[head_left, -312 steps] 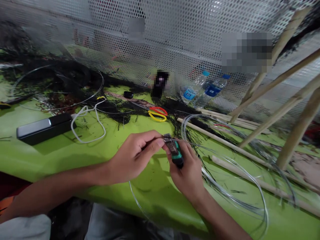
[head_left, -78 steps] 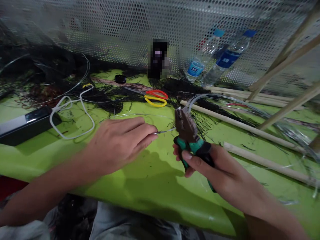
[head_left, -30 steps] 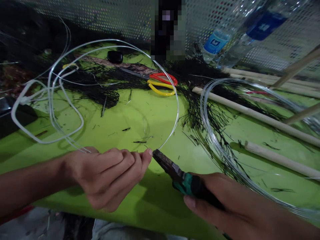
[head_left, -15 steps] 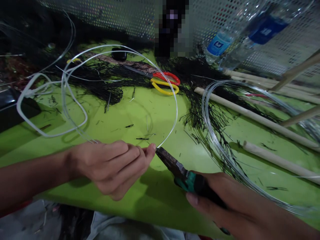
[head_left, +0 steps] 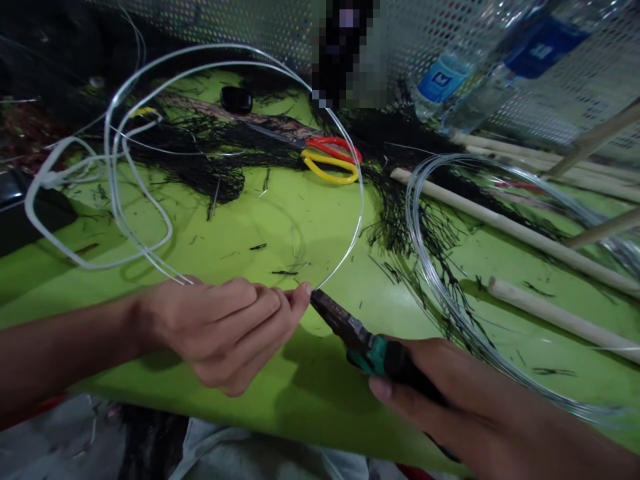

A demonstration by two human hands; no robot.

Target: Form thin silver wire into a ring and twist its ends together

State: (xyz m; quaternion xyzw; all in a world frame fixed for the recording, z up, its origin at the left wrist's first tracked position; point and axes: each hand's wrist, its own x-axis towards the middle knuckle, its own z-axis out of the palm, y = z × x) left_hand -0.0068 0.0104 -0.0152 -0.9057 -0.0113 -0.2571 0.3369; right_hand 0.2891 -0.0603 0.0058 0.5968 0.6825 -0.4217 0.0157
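Note:
My left hand (head_left: 233, 333) is closed round a looped metal wire (head_left: 362, 200), pinching it between thumb and fingers. The loop arches up and away over the table and comes back into the heel of that hand. My right hand (head_left: 450, 400) grips a pair of pliers (head_left: 383, 360) with green and black handles. The plier jaws touch the wire right beside my left fingertips; the exact bite is too small to make out. Behind the loop lie scissors (head_left: 330, 175) with one red and one yellow handle.
On the green table (head_left: 280, 220) lie black netting (head_left: 200, 167), a wire coil (head_left: 425, 247) and wooden sticks (head_left: 515, 227). A white cord loop (head_left: 100, 267) is at left. Water bottles (head_left: 445, 80) stand by a perforated panel (head_left: 415, 27). Small clippings are scattered about.
The wire loop has risen and spread wider, its top moving away from me. Both hands keep almost the same place, with the plier jaws still at the left fingertips.

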